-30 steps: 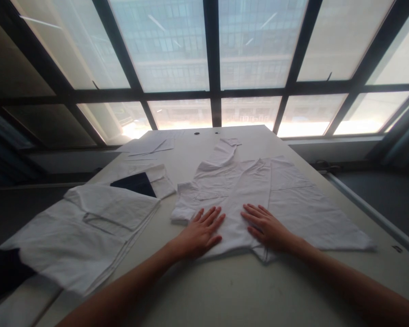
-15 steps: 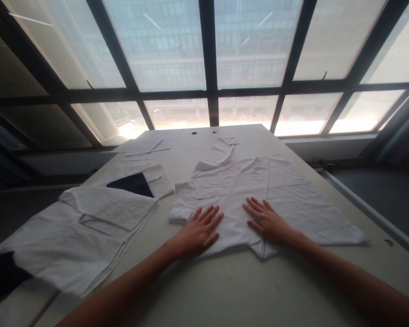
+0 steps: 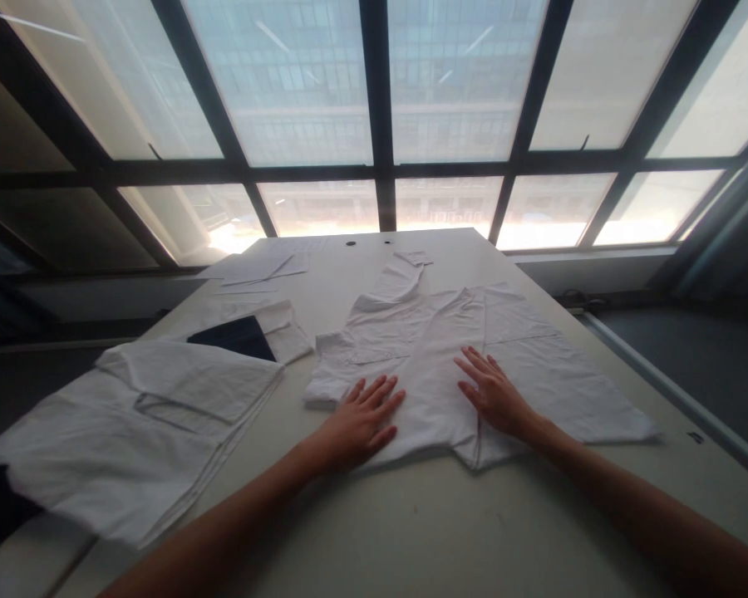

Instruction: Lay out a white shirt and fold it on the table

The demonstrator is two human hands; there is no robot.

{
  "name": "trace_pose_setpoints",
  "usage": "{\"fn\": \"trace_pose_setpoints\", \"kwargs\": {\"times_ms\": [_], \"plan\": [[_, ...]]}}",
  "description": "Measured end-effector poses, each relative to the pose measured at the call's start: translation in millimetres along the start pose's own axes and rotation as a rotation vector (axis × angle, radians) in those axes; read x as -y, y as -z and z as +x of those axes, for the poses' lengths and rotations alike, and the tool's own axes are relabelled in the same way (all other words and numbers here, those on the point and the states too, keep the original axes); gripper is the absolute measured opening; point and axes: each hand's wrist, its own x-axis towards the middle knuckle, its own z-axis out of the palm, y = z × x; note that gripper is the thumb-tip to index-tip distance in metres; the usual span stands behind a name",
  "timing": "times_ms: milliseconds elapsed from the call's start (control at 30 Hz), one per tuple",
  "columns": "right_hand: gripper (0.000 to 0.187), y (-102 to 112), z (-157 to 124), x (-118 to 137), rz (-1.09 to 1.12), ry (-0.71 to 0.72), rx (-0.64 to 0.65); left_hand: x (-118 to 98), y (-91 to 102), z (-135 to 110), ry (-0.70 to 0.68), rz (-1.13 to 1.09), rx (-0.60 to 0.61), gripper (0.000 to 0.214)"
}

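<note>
A white shirt (image 3: 430, 349) was spread flat on the bench (image 3: 449, 531), partly folded, with its near edge lying under both hands. The left hand (image 3: 358, 419) was laid open, palm down, on the shirt's near left part. The right hand (image 3: 495, 392) was laid open, fingers spread, near it on the middle fold. A pile of white garments (image 3: 162, 407) was seen to the left, apart.

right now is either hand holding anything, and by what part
Nothing is gripped. The left hand and right hand lie flat, fingers spread, on the near part of the white shirt.
</note>
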Motion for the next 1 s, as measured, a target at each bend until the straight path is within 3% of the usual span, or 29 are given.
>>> {"fn": "trace_pose_setpoints", "kwargs": {"times_ms": [133,200,333,433,633,800,1000], "plan": [[0.050,17,-8,26,0.168,0.380,0.208,0,0.3,0,-0.007,-0.006,-0.003,0.063],[0.040,26,-10,33,0.236,0.450,0.250,0,0.7,1,-0.005,-0.007,-0.001,0.063],[0.015,37,-16,37,0.271,0.409,0.250,-1,1.8,1,-0.007,-0.006,0.007,0.063],[0.022,39,-22,41,0.233,0.453,0.363,-2,2.7,1,0.001,-0.007,0.016,0.063],[0.004,46,-27,55,0.074,0.394,0.508,-3,3.9,1,0.005,-0.011,0.018,0.063],[0.012,52,-26,61,-0.006,0.348,0.560,-4,2.7,2,0.000,0.000,0.005,0.063],[0.006,59,-29,59,0.013,0.337,0.578,-1,0.4,2,-0.019,0.006,0.000,0.061]]}}
